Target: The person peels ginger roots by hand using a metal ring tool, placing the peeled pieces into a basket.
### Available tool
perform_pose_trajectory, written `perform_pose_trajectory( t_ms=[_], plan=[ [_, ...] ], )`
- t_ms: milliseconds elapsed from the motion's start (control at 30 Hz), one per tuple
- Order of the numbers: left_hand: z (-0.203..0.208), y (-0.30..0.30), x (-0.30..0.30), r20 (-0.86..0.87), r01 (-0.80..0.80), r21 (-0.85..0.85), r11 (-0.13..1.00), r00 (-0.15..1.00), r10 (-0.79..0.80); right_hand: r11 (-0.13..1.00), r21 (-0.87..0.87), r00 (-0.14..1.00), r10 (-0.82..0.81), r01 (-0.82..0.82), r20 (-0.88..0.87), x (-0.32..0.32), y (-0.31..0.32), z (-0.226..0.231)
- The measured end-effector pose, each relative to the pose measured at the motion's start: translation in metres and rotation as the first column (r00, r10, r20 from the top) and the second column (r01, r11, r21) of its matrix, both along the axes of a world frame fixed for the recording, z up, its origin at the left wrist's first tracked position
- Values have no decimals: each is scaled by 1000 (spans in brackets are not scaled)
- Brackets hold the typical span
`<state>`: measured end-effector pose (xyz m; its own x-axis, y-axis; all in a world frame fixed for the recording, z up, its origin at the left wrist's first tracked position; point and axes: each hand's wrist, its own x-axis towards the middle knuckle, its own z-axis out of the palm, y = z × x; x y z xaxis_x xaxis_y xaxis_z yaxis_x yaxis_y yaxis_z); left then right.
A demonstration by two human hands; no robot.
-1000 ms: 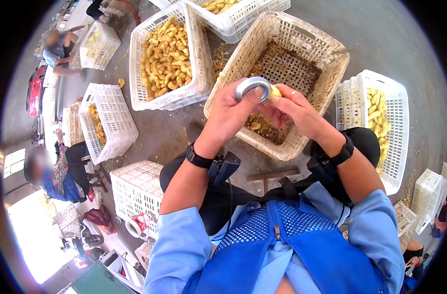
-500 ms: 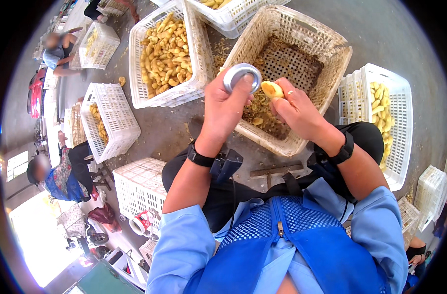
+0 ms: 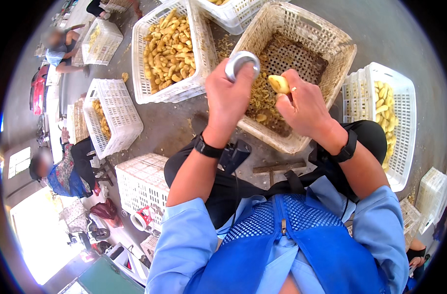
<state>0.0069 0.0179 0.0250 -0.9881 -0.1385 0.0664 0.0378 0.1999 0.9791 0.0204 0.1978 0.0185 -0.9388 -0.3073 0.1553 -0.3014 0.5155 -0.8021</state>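
My left hand [image 3: 227,98] is closed around a silver, round, can-like thing [image 3: 233,66], with the thumb pressed over its top. In my right hand [image 3: 305,105], a pale yellow vegetable piece [image 3: 278,84] is pinched between thumb and fingers, its smooth rounded end pointing toward the left hand. A small gap parts the piece from the silver thing. Both hands are over the near left part of a dirty, cream plastic crate [image 3: 326,36], which holds yellow scraps [image 3: 262,100]. The underside of the silver thing is hidden by my hand.
To the left stands a white crate [image 3: 138,63] full of yellow-brown pieces [image 3: 169,54]; another white crate [image 3: 404,139] with yellow pieces [image 3: 384,110] is at right. An upturned white crate [image 3: 140,188] sits by my left knee. Two people sit among crates at far left.
My hands have drawn apart. The left hand with the silver thing has risen slightly, and the right hand with the vegetable piece has shifted a little to the right.
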Motion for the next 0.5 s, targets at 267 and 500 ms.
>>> perform_pose_trajectory(
  t_ms=[267,500],
  plan=[
    [-11,-7,-7,-13,19,-195,981,1000,-22,998,66,998,-11,15,-58,2,0,-5],
    [8,11,11,41,236,16,972,971,-237,998,55,996,1,4,-87,0,-1,-11]
  ],
)
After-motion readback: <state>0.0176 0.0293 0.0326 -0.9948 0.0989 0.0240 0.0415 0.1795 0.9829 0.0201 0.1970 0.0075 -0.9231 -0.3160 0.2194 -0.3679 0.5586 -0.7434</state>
